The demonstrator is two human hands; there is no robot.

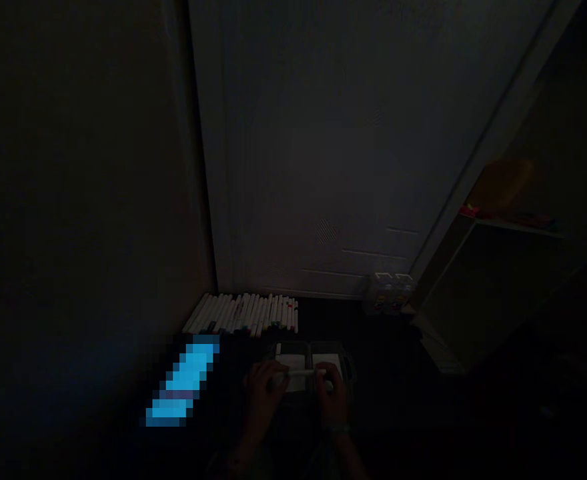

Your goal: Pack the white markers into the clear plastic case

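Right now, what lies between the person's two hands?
In the head view, a white marker spans the gap between the left hand and the right hand, above a dark divided tray.

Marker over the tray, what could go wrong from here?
The white marker, held between the left hand and the right hand, could slip onto the white pieces in the divided tray and perhaps mark them. The room is very dark, so colours may be misread. The loose row of markers lies close beyond the tray and might get knocked or scattered.
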